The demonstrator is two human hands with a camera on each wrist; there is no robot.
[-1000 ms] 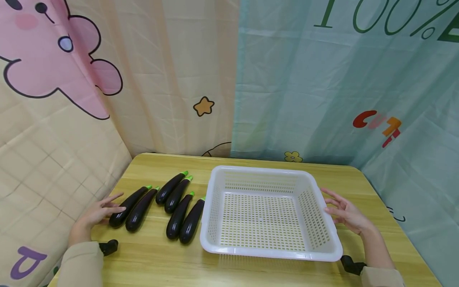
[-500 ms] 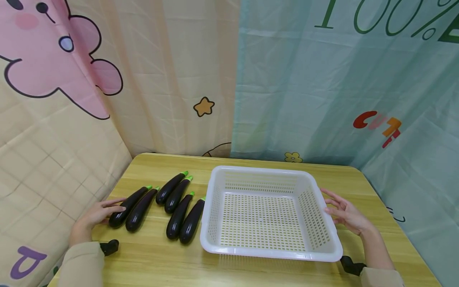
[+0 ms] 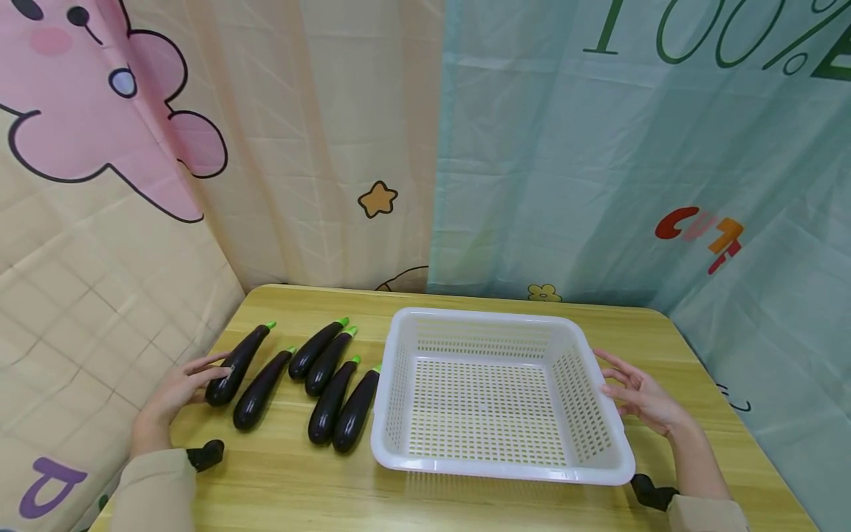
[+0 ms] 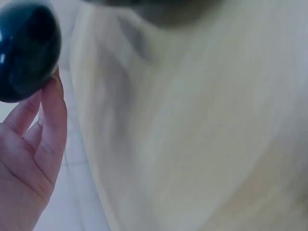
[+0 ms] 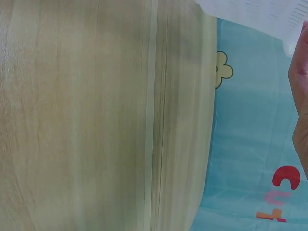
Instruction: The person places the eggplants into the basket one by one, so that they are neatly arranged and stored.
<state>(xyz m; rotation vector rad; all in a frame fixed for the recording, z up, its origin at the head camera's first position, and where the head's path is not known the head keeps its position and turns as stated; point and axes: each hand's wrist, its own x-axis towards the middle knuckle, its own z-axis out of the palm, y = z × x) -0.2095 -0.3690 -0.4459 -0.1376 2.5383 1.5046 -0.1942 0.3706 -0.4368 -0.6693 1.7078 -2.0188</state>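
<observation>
At the table's left, my left hand pinches a dark purple eggplant with a green stem end. In the left wrist view the rounded end of that eggplant sits at the fingertips, off the table. Another eggplant lies just right of it, and several more eggplants lie in pairs beyond. A white perforated plastic basket stands right of them with nothing in it. My right hand rests its extended fingers against the basket's right side; the right wrist view shows only the hand's edge.
The wooden table carries everything. Printed curtains hang behind it and along both sides. The basket's left wall is close beside the nearest eggplant.
The leftmost eggplant, lying beside its neighbour before, has come up and away from it in my left hand. My right hand and the basket have stayed put.
</observation>
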